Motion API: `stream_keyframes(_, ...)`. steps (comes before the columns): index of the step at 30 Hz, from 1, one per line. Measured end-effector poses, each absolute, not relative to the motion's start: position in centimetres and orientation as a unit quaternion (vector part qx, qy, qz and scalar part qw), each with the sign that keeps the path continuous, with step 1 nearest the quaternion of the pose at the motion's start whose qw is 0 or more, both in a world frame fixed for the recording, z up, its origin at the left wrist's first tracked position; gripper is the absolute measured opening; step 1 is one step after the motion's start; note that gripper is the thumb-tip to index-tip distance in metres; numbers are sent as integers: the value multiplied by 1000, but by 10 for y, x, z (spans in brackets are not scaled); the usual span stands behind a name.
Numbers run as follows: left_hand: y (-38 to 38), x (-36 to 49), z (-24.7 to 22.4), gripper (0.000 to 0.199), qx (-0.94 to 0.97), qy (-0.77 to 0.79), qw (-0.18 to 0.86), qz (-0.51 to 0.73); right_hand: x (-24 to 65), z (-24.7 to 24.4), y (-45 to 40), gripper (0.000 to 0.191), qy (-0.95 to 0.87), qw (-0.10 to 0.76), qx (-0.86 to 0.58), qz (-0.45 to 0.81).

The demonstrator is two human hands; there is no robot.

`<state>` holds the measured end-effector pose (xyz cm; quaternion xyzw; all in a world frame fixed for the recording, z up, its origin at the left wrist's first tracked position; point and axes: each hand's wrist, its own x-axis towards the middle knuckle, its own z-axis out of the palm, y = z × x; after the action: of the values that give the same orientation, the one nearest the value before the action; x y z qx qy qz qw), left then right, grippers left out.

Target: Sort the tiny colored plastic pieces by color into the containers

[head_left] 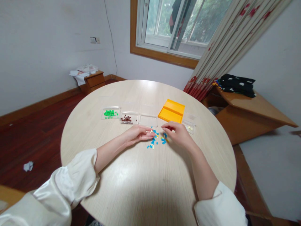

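Pieces are lying between half-open left hand, cradling pale bits, and curled right hand, hold unclear; clear boxes and yellow case are sitting beyond.

Left hand mid-frame, palm up, fingers loosely extended. Right hand just right of centre, fingers bent inward. Forearms angle in from lower corners.

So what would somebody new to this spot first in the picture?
Probably the open orange-yellow plastic case, lying on the round table just beyond the right hand. Next would likely come the bright green pieces in the leftmost clear box, and the small blue pieces scattered on the tabletop by both hands.
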<state>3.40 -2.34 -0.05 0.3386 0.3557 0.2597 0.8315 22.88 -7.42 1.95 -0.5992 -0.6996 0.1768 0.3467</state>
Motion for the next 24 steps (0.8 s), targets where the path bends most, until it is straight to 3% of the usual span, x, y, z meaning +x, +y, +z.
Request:
stream_keyframes(4,-22,33,-5,22,337,349,833,264,241,18,-75,12,-718,259,-601,238)
stream_keyframes(9,-23,35,-3,20,334,356,832,264,233,16,-77,10,-734,220,-590,254)
stream_keyframes(20,-19,35,-4,28,307,351,843,268,220,9,-75,15,-765,194,-579,206)
stream_keyframes(24,-20,35,-2,27,305,354,844,265,223,8,-75,12,-754,222,-585,198)
